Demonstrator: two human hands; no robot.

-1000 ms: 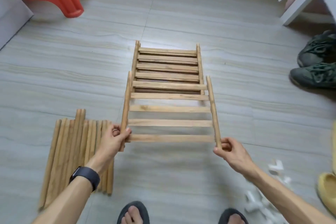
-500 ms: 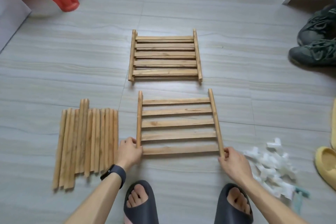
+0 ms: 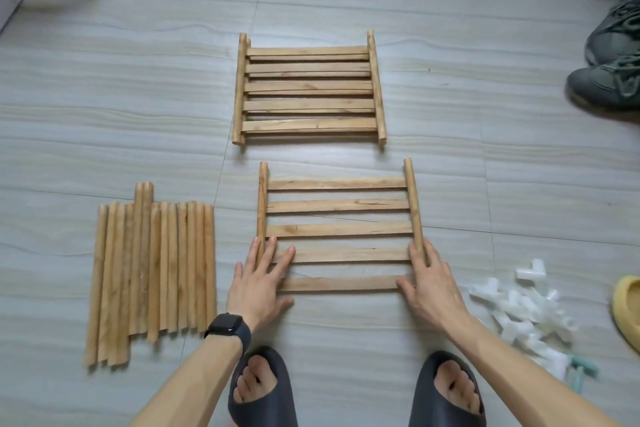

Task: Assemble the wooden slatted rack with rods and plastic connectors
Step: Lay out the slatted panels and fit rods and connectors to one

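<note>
Two flat hands, L hand [image 3: 258, 282] & R hand [image 3: 429, 282], fingers straight, gripping nothing, are resting on the panel [image 3: 337, 206] — best pressing evenly, squaring it, before reaching for connectors [image 3: 519, 308].

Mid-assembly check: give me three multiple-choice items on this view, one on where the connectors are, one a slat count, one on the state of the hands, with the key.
1. Where does the pile of white plastic connectors lie?
A. on the floor, right of the near wooden slatted panel
B. on top of that panel
C. left of that panel

2. How many flat slats cross the near panel?
A. three
B. eight
C. five

3. How are the left hand and right hand placed?
A. gripping the panel in the air
B. flat, fingers straight, on the panel's near corners
C. both off the panel

Key: 1 A, the pile lies beside the right forearm; 2 C, five slats span its two side rods; 3 B, both palms face down on the panel, which lies on the floor.
</note>
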